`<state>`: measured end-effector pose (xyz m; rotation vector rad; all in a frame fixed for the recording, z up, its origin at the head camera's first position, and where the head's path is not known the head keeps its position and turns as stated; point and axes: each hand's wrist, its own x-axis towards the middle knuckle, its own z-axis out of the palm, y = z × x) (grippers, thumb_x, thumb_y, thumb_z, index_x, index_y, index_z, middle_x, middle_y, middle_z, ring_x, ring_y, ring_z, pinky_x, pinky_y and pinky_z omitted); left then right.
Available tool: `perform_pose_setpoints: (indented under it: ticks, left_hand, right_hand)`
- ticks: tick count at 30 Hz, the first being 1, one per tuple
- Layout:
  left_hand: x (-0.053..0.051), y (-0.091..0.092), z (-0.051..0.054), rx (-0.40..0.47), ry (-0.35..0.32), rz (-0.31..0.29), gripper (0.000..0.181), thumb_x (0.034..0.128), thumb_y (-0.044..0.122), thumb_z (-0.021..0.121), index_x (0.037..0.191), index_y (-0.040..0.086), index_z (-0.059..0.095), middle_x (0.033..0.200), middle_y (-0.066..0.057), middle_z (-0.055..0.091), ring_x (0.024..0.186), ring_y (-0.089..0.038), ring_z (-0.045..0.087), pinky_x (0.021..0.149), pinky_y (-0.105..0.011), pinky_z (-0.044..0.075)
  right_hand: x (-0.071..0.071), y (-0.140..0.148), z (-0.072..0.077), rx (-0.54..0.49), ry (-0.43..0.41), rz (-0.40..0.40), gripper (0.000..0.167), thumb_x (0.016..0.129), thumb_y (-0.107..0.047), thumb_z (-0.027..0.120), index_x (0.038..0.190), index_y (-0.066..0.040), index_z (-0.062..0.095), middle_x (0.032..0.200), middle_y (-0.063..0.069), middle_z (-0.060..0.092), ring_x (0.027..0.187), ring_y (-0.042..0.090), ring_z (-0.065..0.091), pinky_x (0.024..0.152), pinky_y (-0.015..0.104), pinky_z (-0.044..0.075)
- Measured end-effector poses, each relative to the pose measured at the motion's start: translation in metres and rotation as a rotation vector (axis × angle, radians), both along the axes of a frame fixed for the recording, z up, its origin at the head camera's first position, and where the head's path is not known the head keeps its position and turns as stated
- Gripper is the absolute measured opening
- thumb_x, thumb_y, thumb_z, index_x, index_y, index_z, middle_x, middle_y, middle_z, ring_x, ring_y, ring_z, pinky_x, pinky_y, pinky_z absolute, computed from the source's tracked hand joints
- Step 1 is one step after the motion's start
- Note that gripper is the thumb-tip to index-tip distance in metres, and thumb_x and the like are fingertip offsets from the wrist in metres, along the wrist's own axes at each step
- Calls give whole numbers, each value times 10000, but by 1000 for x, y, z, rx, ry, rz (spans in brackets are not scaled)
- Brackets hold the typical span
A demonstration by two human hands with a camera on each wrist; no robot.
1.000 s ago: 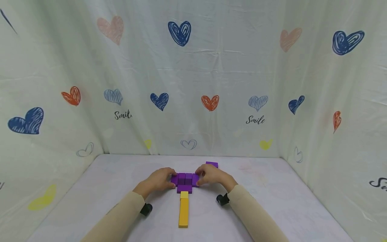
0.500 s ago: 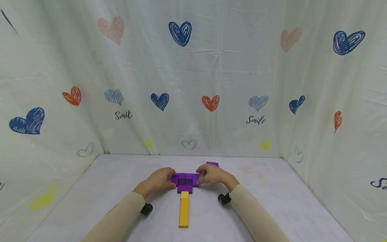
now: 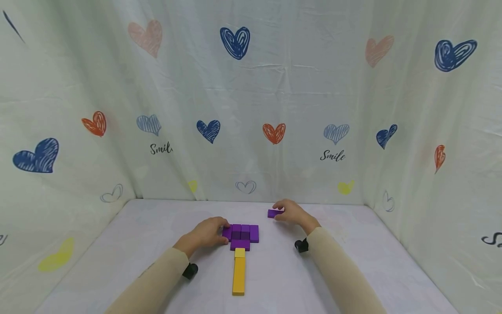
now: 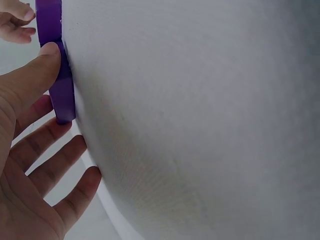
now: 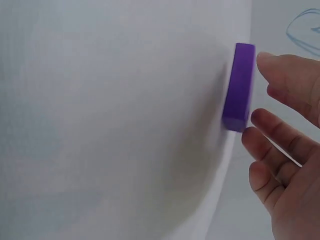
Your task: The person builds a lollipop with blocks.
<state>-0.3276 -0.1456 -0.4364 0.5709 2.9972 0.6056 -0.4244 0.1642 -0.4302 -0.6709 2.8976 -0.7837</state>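
Note:
My left hand (image 3: 205, 233) holds the leftmost purple block (image 3: 225, 233) of a purple cluster between thumb and fingers. In the left wrist view its thumb (image 4: 42, 67) presses on that block's side. Several purple blocks (image 3: 245, 234) stand side by side there, with a purple block (image 3: 240, 245) lying across in front. My right hand (image 3: 293, 213) reaches around a separate purple block (image 3: 273, 213) behind the cluster. In the right wrist view the thumb and loosely bent fingers are beside this purple block (image 5: 240, 87), apparently not gripping it.
A small yellow block (image 3: 239, 252) and a long yellow block (image 3: 238, 276) run in line from the cluster toward me. All the blocks lie on a white table (image 3: 164, 218). A pale curtain (image 3: 251, 165) with printed hearts surrounds the table's back and sides.
My right hand has left the rightmost block of the cluster and moved back and right to the separate purple block. The left hand has stayed on its block.

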Motion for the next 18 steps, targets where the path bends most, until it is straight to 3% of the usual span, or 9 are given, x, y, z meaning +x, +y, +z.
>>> perform_pose_setpoints:
  ticks: [6,18]
  left_hand:
    - [-1,0,-1,-2,-2,1,420,785,277,793,1149,125,651,1199,-76,624,1148,-289,555,1008,-460,431]
    - [0,1,0,-3,-9,18,424,783,278,794,1152,129,647,1206,-76,620,1158,-294,547,1011,-468,426]
  right_hand:
    - [-6,2,-8,20,-20,-57,267,883,-134,660,1146,-97,684,1069,44,627,1029,231,552,955,445,451]
    - [-8,-31,-8,-21,9,28,242,862,-95,679,1101,-61,693,972,58,633,902,204,565,842,406,489]
